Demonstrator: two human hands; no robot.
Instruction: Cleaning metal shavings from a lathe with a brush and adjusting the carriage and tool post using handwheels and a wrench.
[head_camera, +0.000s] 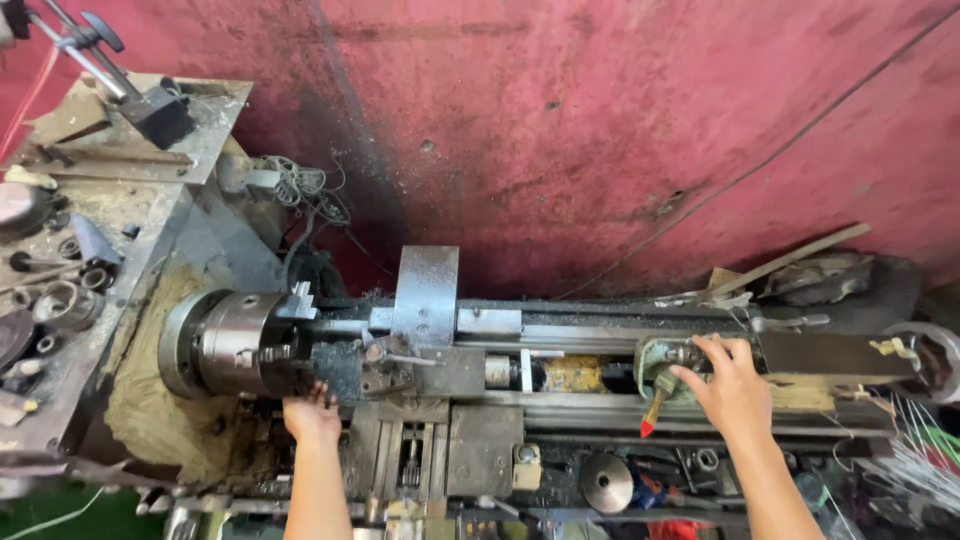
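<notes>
wall (620, 130): red, stained, fills the top half behind everything.
lathe (520, 400): runs left to right across the view, grimy, swarf all over.
headstock (110, 200): far left, top cluttered with rings, bits and a dial stand.
tailstock (800, 355): right end of the bed, handwheel at the far right edge.
chuck (225, 345): steel, at the left, jaws facing right, just beside the carriage.
carriage (420, 370): mid-bed, flat steel guard plate standing above it.
right hand (730, 385): fingers spread, resting on the tailstock's front end, fingertips touching a greenish round part; not clamped on anything I can make out.
left hand (312, 412): palm down, fingers loosely apart, on the lathe front just below the chuck, touching the carriage's left edge; grip on anything, can't tell.
screwdriver (652, 405): red tip, lying on the bed just left of the right hand.
hands: well apart, carriage between them.
</notes>
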